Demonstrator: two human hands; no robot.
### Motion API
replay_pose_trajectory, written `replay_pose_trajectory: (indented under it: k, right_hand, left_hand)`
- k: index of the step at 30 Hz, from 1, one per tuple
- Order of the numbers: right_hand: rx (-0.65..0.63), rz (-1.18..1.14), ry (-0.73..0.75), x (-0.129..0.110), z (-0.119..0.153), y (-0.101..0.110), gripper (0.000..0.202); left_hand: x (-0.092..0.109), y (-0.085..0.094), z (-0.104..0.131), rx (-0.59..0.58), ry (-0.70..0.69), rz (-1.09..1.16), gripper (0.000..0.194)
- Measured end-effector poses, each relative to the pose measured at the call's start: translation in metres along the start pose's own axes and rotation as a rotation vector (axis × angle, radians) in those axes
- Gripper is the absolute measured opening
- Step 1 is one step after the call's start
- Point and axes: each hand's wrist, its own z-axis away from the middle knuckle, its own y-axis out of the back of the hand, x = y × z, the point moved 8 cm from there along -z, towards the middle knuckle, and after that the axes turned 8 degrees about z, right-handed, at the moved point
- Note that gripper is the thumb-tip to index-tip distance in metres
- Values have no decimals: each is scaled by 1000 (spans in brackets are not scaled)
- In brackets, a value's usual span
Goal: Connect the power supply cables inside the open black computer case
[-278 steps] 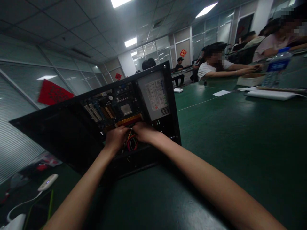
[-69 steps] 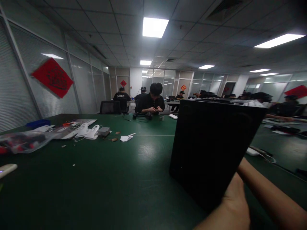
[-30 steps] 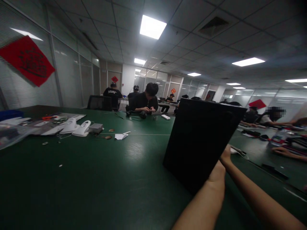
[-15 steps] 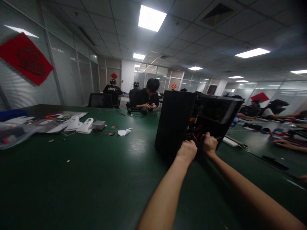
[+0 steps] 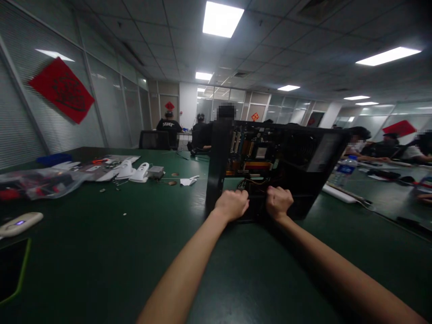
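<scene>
A black computer case (image 5: 216, 166) stands on the green table, its open side facing me, with boards, slots and cables showing inside. My left hand (image 5: 232, 204) is closed at the lower left of the opening, near the case's bottom edge. Closed as well, my right hand (image 5: 279, 202) is at the lower middle of the opening, beside dark cables (image 5: 259, 182). What the fingers of either hand grip is hidden in the dark interior.
White plastic parts (image 5: 140, 172), a grey metal box (image 5: 155, 172) and a plastic bag (image 5: 57, 182) lie at left. A phone (image 5: 12, 270) is at near left. Right of the case are a bottle (image 5: 346, 171) and a white strip (image 5: 339, 193). Other people sit beyond.
The case has turned so its open side faces me more fully. Both hands have shifted left in view and sit farther apart. The view has swung left, showing the phone.
</scene>
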Motion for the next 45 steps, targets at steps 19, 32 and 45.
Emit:
replay_pose_trajectory:
  k: [19,32,45]
  right_hand:
    - [-16,-293,201,-192,29,79,40]
    - [-123,-350,128,-211,29,90,34]
    - [-438,-419,368,-243,35,103,35]
  left_hand:
    - [-60,107,144,37,35,-354,23]
    - [-62,122,160,83,-14,-391,35]
    - [-81,139,182,155,51,-394,44]
